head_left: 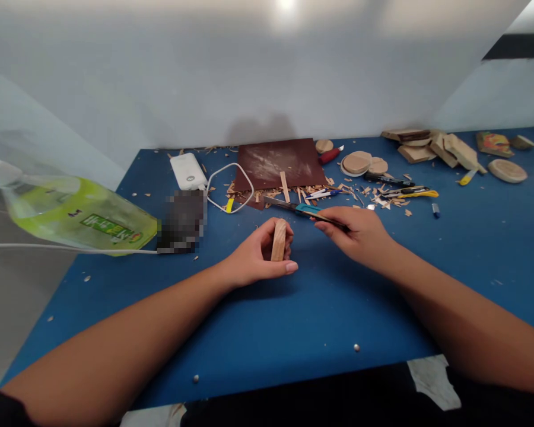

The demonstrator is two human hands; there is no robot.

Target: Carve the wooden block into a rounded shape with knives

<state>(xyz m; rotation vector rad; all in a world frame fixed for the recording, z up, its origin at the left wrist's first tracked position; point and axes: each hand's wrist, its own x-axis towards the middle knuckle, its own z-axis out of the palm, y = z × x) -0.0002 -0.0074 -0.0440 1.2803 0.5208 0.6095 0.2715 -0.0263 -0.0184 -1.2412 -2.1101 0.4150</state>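
My left hand (pixel 260 252) is closed around a small piece of wood (pixel 279 240), held on edge above the blue table (pixel 311 314). Its upper end looks rounded, and my fingers hide its far side. In my right hand (pixel 360 234) is a utility knife (pixel 309 210) with a blue and black handle. The blade is out and points left, beyond the wood and apart from it. Wood shavings (pixel 249 194) lie behind both hands, along the front of a brown sheet (pixel 276 163) with a thin wood strip (pixel 285 187) on it.
At left stand a green-labelled bottle (pixel 84 216), a white power bank (pixel 188 171) with a cable and a blurred dark object (pixel 182 222). Rear right hold round wood discs (pixel 356 162), wood offcuts (pixel 454 148), a yellow cutter (pixel 416 193), pens (pixel 323 194) and a red-handled knife (pixel 329 155).
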